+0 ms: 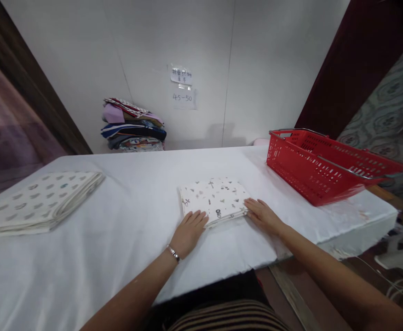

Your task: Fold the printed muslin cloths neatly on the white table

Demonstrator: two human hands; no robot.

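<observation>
A folded white cloth [215,195] with small dark and beige prints lies flat on the white-covered table [139,193] in front of me. My left hand [190,230] rests at its near left corner, fingers stretched out over the edge. At the near right corner, my right hand [261,215] lies with its fingertips on the cloth, fingers extended too. Neither hand grips the fabric. A bracelet [173,253] circles my left wrist.
Another folded cloth [43,197], larger and dotted with grey shapes, lies at the table's left. A red plastic basket [301,172] stands on the right end. Behind the table, a pile of folded fabrics [132,128] sits against the wall, near paper signs [184,98].
</observation>
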